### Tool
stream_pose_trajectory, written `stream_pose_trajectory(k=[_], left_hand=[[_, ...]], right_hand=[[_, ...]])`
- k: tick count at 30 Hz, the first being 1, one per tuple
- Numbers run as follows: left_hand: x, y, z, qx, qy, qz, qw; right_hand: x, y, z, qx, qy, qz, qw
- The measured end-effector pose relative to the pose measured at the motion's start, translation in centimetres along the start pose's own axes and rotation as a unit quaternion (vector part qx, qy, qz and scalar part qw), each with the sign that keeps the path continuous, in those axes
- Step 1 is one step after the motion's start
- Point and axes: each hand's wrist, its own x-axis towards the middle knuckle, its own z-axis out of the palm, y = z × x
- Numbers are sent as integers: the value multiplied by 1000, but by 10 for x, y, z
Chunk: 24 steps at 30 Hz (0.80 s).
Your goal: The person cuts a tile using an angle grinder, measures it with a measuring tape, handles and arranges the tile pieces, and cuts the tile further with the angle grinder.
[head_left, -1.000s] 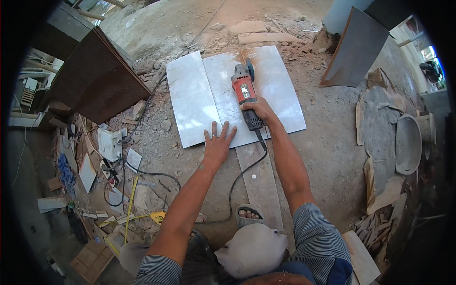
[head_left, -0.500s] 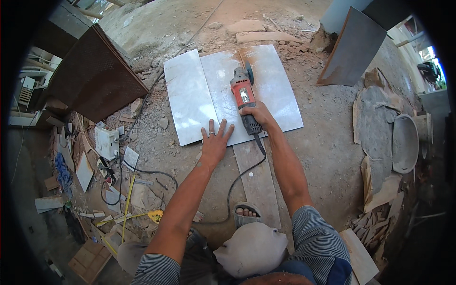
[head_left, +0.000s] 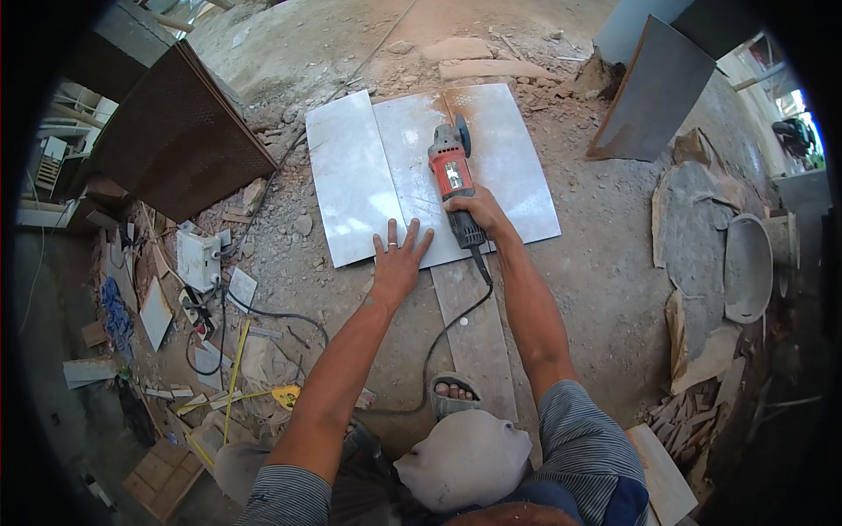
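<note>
A red and grey angle grinder (head_left: pixel 453 172) is in my right hand (head_left: pixel 476 210), which wraps round its dark rear body. Its disc (head_left: pixel 463 136) stands on edge at the tool's far right, over rust-coloured dust on a pale glossy tile (head_left: pixel 517 167). From the handle a black cord runs back toward my foot. My left hand (head_left: pixel 399 261) lies flat with fingers spread. It presses on the near edge of the pale tiles, by the seam where a narrower tile piece (head_left: pixel 346 167) lies on the left. Whether the disc touches the tile I cannot tell.
A plank (head_left: pixel 469 333) runs under the tiles toward my sandal. On the left are a white power box (head_left: pixel 198 259), a yellow tape measure (head_left: pixel 285 396), tile scraps and stacked brown tiles (head_left: pixel 184 140). At right, a grey tile (head_left: pixel 653 92) leans near a basin (head_left: pixel 748 267).
Almost nothing differs. The view has shifted very slightly, and both hands and the grinder keep their places on the tiles.
</note>
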Motion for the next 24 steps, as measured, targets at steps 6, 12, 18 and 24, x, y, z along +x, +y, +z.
stream_pose_trajectory(k=[6, 12, 18, 24], left_hand=[[-1, 1, -2, -11, -11, -4, 1000], [-1, 0, -1, 3, -10, -4, 1000], [0, -1, 1, 4, 4, 0, 1000], [0, -1, 1, -4, 9, 1, 1000]], right_hand=[[9, -1, -1, 10, -2, 19, 1000], [-19, 3, 2, -35, 7, -7, 999], [-47, 29, -1, -42, 17, -26, 999], [-37, 15, -1, -46, 5, -6, 999]])
